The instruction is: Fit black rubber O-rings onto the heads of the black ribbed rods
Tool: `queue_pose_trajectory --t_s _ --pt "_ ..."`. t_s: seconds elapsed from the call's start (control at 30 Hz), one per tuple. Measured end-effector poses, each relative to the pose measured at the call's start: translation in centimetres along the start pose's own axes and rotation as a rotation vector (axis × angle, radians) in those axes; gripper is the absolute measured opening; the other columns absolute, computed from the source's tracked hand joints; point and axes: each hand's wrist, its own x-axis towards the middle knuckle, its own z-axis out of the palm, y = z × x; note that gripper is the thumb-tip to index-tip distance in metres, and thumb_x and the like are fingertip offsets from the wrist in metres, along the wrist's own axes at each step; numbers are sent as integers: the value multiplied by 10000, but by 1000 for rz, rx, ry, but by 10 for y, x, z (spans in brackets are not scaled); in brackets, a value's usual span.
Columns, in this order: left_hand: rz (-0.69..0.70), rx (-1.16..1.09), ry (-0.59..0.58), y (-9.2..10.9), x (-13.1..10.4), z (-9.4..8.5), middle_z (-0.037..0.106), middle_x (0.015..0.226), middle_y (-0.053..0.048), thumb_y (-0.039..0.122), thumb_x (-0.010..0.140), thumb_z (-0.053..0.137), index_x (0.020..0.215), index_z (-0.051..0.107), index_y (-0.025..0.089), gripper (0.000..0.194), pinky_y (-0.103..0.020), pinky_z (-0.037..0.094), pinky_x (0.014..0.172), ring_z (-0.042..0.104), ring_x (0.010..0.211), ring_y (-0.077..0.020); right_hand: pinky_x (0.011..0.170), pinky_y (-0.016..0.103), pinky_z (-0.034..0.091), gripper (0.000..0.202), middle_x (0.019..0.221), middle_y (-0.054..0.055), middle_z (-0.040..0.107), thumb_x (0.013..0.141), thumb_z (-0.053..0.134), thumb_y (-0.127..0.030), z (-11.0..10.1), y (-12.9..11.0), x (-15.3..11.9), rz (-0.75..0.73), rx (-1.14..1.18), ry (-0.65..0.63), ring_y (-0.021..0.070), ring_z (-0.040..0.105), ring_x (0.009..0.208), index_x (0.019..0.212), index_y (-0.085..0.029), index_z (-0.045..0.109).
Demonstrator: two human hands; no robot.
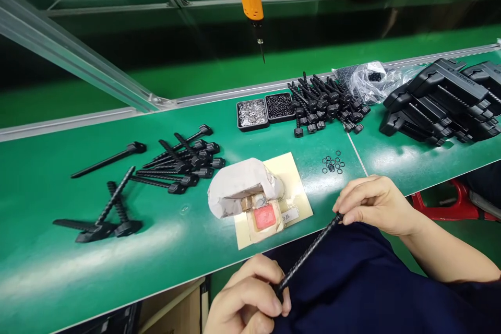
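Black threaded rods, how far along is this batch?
Likely done: a pile of rods lies on the left of the green bench. In hand: the left hand and right hand pinch the two ends of one rod. Probably left: another rod heap, small rings and black housings.

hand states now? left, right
Left hand: closed on the lower end of the black ribbed plastic rod.
Right hand: closed on the rod's upper end.

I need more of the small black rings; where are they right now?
In the head view, the loose black rings lie on the green table, right of centre, just beyond the right hand and in front of the pile of black screws.
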Motion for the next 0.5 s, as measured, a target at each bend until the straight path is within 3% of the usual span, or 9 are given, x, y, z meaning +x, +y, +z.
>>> queue_pose_trajectory --t_s 0.23,0.5 --pt "-43 -273 0 -7 0 7 467 912 5 404 997 563 965 619 259 159 -241 553 633 611 667 -94 564 128 536 250 745 31 708 661 924 -174 5 7 -9 38 83 -38 81 641 597 880 -211 810" --pt "-116 -457 -24 -11 9 21 505 936 22 394 980 616 1080 559 262 175 -174 491 641 640 680 -65 536 155 484 256 736 18 663 668 929 -225 27 3 -8 -57 57 -60 71 585 577 891 -199 806"
